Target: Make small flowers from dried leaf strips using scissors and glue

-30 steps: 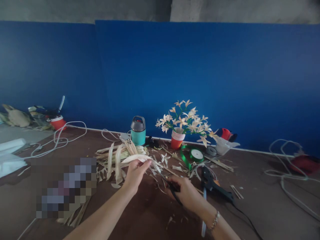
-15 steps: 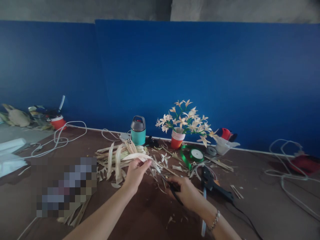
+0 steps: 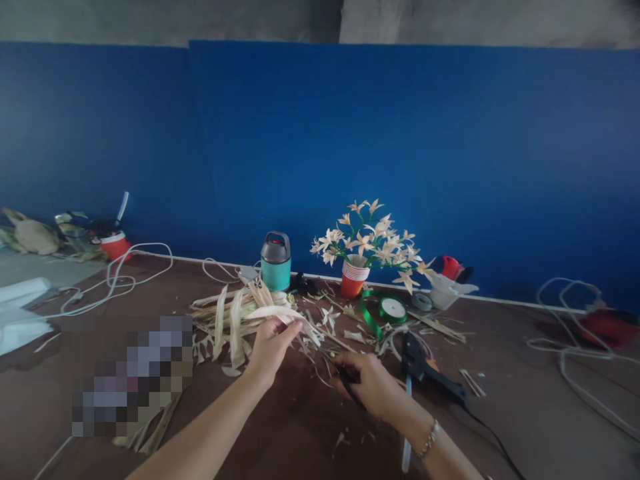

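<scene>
I see the left hand (image 3: 273, 343) pinching one pale strip (image 3: 278, 312) between thumb and fingertips. The strip arches over the knuckles, and its tip runs down to the right towards the other hand. The right hand (image 3: 374, 385) is closed round one pair of black scissors (image 3: 347, 381). The blades point up towards the strip's loose end, but I cannot tell whether they are parted or touching it. There is one bracelet (image 3: 429, 440) on the right wrist.

Just behind and left of the left-hand grip lies one loose heap of husks (image 3: 227, 312), too tangled for me to count. Small cuttings are scattered under and between both hands on the brown table (image 3: 520, 393).

Just right of the scissor grip lies one black glue gun (image 3: 425, 369), its cord trailing off to the near right. Beyond it, farther from the grip, is one green ribbon roll (image 3: 393, 309) with a loop of ribbon pulled free.

Farther back, near the blue wall (image 3: 450, 147), I count one teal flask (image 3: 276, 261) behind the left-hand grip. One red cup (image 3: 354, 279) holding a bunch of pale flowers (image 3: 373, 243) stands behind the gap between the hands. A second red cup (image 3: 115, 245) stands well apart on the far left. White cables (image 3: 117, 277) loop on that side, and more cables (image 3: 575, 350) lie far to the right.
</scene>
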A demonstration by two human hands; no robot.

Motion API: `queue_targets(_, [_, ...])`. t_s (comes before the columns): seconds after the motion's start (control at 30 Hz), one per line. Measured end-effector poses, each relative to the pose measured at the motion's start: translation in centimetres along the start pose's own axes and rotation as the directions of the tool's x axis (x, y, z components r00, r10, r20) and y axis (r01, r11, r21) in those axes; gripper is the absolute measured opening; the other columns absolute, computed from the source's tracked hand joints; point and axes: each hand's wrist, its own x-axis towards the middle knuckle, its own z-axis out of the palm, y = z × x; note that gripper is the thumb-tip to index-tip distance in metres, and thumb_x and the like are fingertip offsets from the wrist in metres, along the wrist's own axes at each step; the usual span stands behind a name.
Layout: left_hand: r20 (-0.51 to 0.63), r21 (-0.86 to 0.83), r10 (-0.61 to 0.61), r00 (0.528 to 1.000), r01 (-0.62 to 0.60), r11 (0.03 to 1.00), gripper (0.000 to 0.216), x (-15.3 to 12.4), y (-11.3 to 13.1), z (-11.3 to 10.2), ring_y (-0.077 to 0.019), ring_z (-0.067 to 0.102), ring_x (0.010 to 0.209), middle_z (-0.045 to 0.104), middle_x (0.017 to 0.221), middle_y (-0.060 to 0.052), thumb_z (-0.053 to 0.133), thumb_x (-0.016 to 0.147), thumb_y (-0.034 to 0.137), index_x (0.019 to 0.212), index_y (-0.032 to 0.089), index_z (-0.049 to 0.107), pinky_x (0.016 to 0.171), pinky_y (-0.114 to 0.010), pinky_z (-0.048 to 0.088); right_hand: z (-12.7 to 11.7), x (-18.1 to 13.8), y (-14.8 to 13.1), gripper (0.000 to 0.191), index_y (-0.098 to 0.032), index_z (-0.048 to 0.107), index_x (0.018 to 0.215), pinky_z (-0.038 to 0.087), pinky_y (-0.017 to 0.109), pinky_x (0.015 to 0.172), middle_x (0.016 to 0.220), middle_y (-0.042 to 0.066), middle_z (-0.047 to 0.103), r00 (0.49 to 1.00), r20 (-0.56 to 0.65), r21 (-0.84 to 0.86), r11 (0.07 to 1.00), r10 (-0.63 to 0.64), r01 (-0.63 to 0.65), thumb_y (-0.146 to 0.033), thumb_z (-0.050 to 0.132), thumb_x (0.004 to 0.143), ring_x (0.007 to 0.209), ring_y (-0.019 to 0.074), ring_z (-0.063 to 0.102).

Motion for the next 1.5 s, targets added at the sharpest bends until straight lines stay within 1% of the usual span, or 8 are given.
queue_targets(0.3, [0.021, -0.032, -0.010, 1.000, 0.010, 0.999, 0.020, 0.0, 0.0, 0.1, -0.0154, 0.054, 0.060, 0.063, 0.061, -0.002, 0.070, 0.066, 0.034, 0.068, 0.014, 0.070, 0.060, -0.025, 0.039, 0.2, 0.1, 0.1, 0.016, -0.014, 0.066, 0.077, 0.033, 0.020, 0.049, 0.058, -0.002, 0.057, 1.000, -0.009, 0.028, 1.000, -0.007, 0.007, -0.024, 0.056, 0.071, 0.052, 0.0107, 0.045])
queue_targets(0.4, [0.030, -0.030, -0.015, 0.999, 0.016, 0.999, 0.020, 0.1, -0.2, 0.0, -0.0164, 0.056, 0.063, 0.065, 0.063, -0.003, 0.069, 0.066, 0.034, 0.067, 0.014, 0.071, 0.063, -0.025, 0.041, 0.1, 0.1, 0.1, 0.017, -0.013, 0.066, 0.078, 0.033, 0.020, 0.049, 0.058, -0.002, 0.056, 1.000, -0.002, 0.024, 1.000, -0.019, 0.020, -0.023, 0.055, 0.071, 0.052, 0.0104, 0.044])
queue_targets(0.53, [0.058, -0.070, -0.009, 0.998, 0.013, 0.997, 0.019, 0.2, -0.2, -0.1, -0.0184, 0.059, 0.068, 0.068, 0.068, -0.004, 0.070, 0.066, 0.033, 0.069, 0.015, 0.073, 0.067, -0.027, 0.042, -0.1, 0.1, 0.1, 0.016, -0.014, 0.066, 0.077, 0.032, 0.020, 0.049, 0.058, -0.003, 0.055, 1.000, -0.003, 0.000, 1.000, -0.027, 0.027, -0.023, 0.055, 0.070, 0.052, 0.0101, 0.043])
queue_targets(0.73, [0.038, -0.103, -0.012, 0.999, 0.016, 0.995, 0.017, 0.0, 0.0, 0.0, -0.0180, 0.059, 0.066, 0.068, 0.064, -0.004, 0.071, 0.064, 0.031, 0.065, 0.015, 0.072, 0.065, -0.027, 0.043, -0.1, 0.2, 0.3, 0.015, -0.014, 0.066, 0.077, 0.031, 0.020, 0.047, 0.057, -0.003, 0.054, 1.000, 0.011, 0.013, 1.000, -0.021, 0.021, -0.020, 0.054, 0.070, 0.051, 0.0097, 0.042])
queue_targets(0.87, [0.000, -0.117, -0.030, 1.000, 0.030, 0.993, 0.016, -0.1, -0.3, 0.1, -0.0167, 0.058, 0.063, 0.066, 0.060, -0.002, 0.071, 0.065, 0.031, 0.063, 0.015, 0.071, 0.063, -0.026, 0.043, -0.1, 0.2, 0.3, 0.015, -0.014, 0.066, 0.076, 0.030, 0.020, 0.047, 0.055, -0.003, 0.052, 0.999, -0.017, -0.031, 0.999, -0.037, 0.036, -0.021, 0.054, 0.071, 0.051, 0.0093, 0.039])
queue_targets(1.03, [-0.036, -0.145, -0.038, 0.999, 0.032, 0.989, 0.018, -0.1, -0.7, 0.3, -0.0177, 0.059, 0.065, 0.067, 0.063, -0.004, 0.073, 0.062, 0.031, 0.064, 0.014, 0.072, 0.064, -0.027, 0.043, 0.0, 0.2, 0.3, 0.014, -0.014, 0.066, 0.074, 0.030, 0.019, 0.047, 0.056, -0.004, 0.053, 0.999, -0.015, -0.026, 0.999, -0.046, 0.046, -0.020, 0.054, 0.071, 0.050, 0.0092, 0.040])
queue_targets(1.27, [-0.073, -0.248, -0.125, 0.989, 0.103, 0.963, 0.018, -0.3, -0.7, 0.7, -0.0157, 0.059, 0.062, 0.068, 0.061, -0.004, 0.077, 0.057, 0.030, 0.062, 0.013, 0.072, 0.060, -0.025, 0.043, 0.2, 0.2, 0.2, 0.012, -0.015, 0.064, 0.073, 0.030, 0.019, 0.047, 0.055, -0.004, 0.052, 0.999, -0.028, -0.007, 1.000, -0.015, 0.015, -0.022, 0.055, 0.069, 0.050, 0.0094, 0.040])
queue_targets(1.5, [-0.045, -0.306, -0.129, 0.991, 0.109, 0.946, 0.020, -0.5, -1.0, 1.0, -0.0144, 0.058, 0.061, 0.067, 0.062, -0.004, 0.077, 0.057, 0.031, 0.062, 0.012, 0.071, 0.058, -0.025, 0.043, 0.3, 0.3, -0.3, 0.012, -0.013, 0.064, 0.075, 0.030, 0.019, 0.047, 0.057, -0.004, 0.052, 1.000, -0.012, 0.043, 0.999, 0.004, -0.003, -0.022, 0.056, 0.070, 0.051, 0.0093, 0.041])
